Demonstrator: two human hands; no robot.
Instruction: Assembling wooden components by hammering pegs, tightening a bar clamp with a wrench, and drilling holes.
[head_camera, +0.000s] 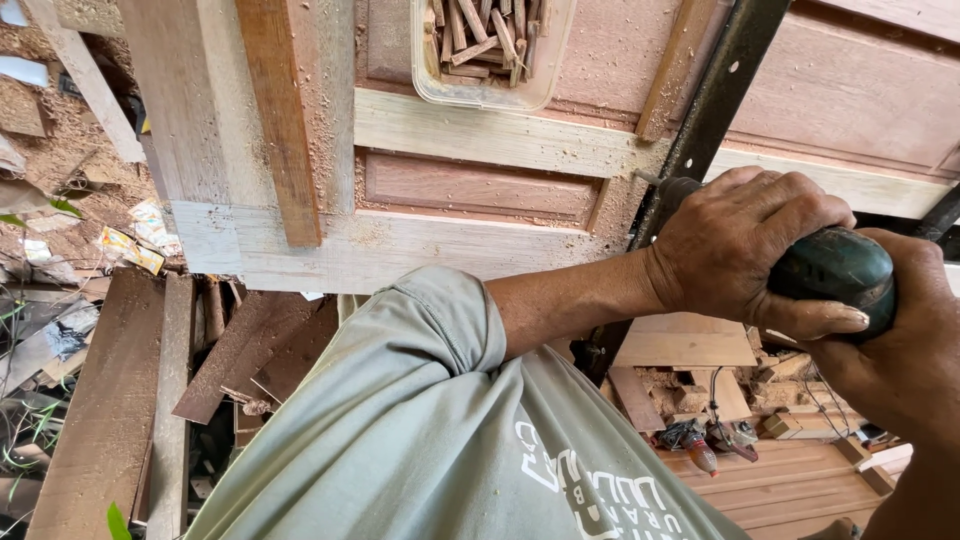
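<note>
Power drill (835, 268), dark green and gripped in both hands, sits at the right edge of the wooden door panel (480, 190) in the head view, the left hand (745, 250) wrapped over its top and the right hand (905, 340) clenched around its rear. Its bit (650, 180) points at the pale rail beside a black metal bar (715, 100), so drilling appears under way, and the next move likely calls for steady, straight pressure. A clear tub of wooden dowels (485, 45) rests on the panel's far side.

My left hand (745, 250) wraps over the top of the drill (835, 270), forearm crossing my chest; my right hand (895, 350) grips behind it.
</note>
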